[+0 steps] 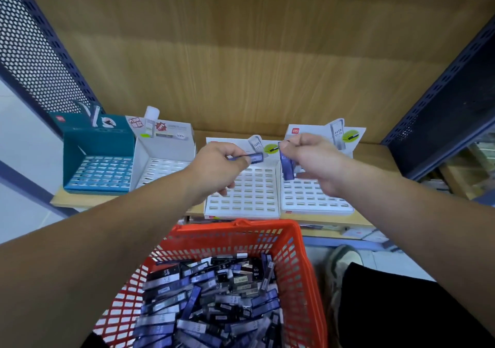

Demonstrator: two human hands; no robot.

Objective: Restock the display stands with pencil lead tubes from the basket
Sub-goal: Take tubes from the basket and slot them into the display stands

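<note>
Lead tube (255, 157) lies sideways pinched in left hand (219, 168); right hand (318, 160) pinches second tube (287, 166).

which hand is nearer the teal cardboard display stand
Left. The left hand hovers right of the teal cardboard display stand; the right hand lies farther right.

- your basket (297, 254): red plastic lattice, slight gloss
- tubes (193, 301) in it: smooth glossy plastic, blue/blk
- display stands (242, 215): white cardbd, matt; teal stand (71, 160) same
- shelf back (241, 53): wood-grain, matt
- side panel (32, 53): perforated metal, blue paint
</note>
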